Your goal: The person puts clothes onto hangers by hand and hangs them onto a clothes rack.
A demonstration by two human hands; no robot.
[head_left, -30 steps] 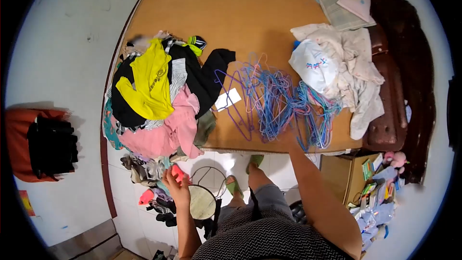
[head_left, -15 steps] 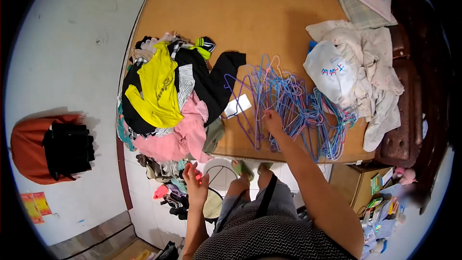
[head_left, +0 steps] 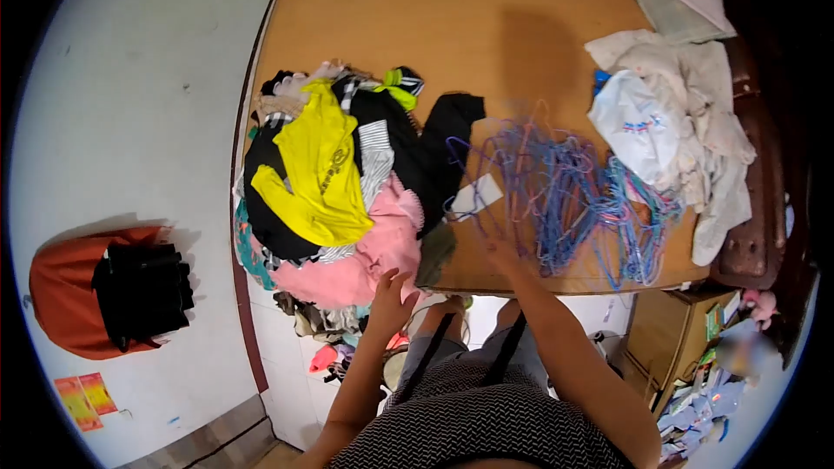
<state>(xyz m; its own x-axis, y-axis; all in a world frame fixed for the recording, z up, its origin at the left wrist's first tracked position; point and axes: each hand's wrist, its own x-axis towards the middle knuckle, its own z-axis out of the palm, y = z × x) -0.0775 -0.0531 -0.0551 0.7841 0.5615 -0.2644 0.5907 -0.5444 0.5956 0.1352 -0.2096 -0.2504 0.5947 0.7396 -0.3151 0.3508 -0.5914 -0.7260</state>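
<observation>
My left hand [head_left: 391,302] hangs just in front of the bed's front edge with its fingers apart, nothing in it. Beside it lies a pink garment [head_left: 378,256] at the front of the clothes heap, with a yellow long-sleeved top [head_left: 317,169] on top and a black garment [head_left: 447,143] sticking out to the right. My right hand [head_left: 504,256] is at the near left side of a tangled pile of blue, purple and pink clothes hangers [head_left: 560,195]. Motion smears its fingers, so whether it grips a hanger does not show. A white card [head_left: 476,197] lies partly under a purple hanger.
Pale bedding with a white printed cloth [head_left: 638,126] lies at the right, by a dark leather headboard [head_left: 756,200]. More clothes [head_left: 317,321] lie on the floor below the bed. A wooden cabinet [head_left: 669,330] stands at the right. An orange and black item [head_left: 113,291] hangs on the left wall.
The view has shifted, so the bed's contents sit further right. My left hand has risen toward the pink garment. My right hand has drawn back toward the bed's front edge.
</observation>
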